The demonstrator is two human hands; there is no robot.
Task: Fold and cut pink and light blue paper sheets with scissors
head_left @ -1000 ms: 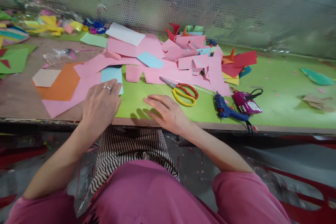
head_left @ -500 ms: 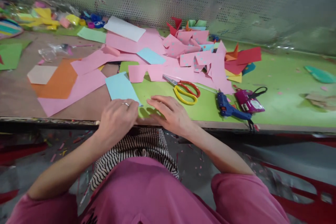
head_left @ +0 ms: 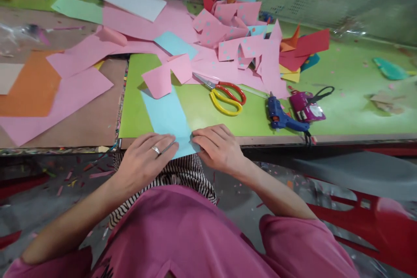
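A light blue sheet of paper lies at the table's front edge, its near end creased and sticking out over the edge. My left hand, with a ring on one finger, has its fingers closed on the left side of that near end. On the right side, my right hand pinches the same paper, thumb underneath and out of sight. A cut pink paper strip overlaps the far end of the blue sheet. Scissors with one red and one yellow handle lie beyond my right hand.
A blue glue gun and a magenta pouch-like item with a black loop lie to the right. Behind is a pile of dotted pink paper pieces. Orange paper lies at left, near a seam in the tabletop.
The blue sheet has come right and toward me, its near end now over the edge. My right hand has closed on it. The pink strip has shifted and bent, and the view has tilted down.
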